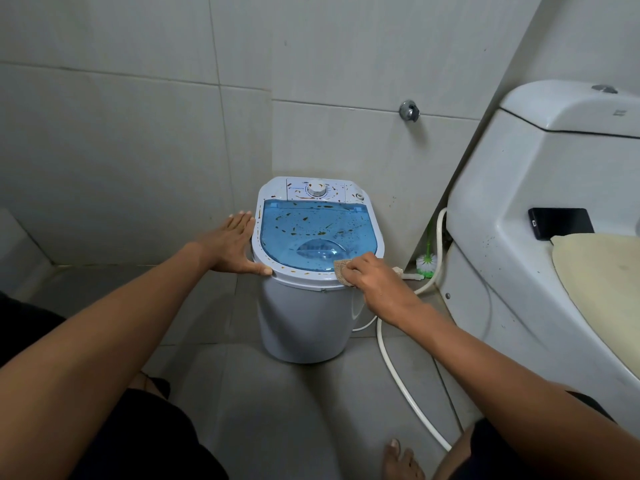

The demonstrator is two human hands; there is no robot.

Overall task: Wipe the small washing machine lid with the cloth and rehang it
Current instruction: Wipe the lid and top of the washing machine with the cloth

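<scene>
The washing machine lid [313,233], a translucent blue panel set in the white top of a small washing machine [304,317], sits at the centre of your view, closed and flat. Brown and orange smears and specks are scattered over the blue surface and the white rim around it. A round white dial [317,189] sits on the control strip at the lid's 12 o'clock edge.

Your left hand [232,245] lies flat and open against the machine's rim at 9 o'clock, fingers stretched out together, thumb resting on the front edge, holding nothing.

Your right hand [372,275] is at the lid's 4 o'clock corner, fingers curled down over a beige cloth [341,270] and pressing it onto the rim; only the cloth's left edge shows past your knuckles.

At 3 o'clock from the machine stands a white toilet [519,202] with a dark phone [559,223] lying on it. A green and white brush [426,261] and a white hose [398,372] lie on the tiled floor between them.
</scene>
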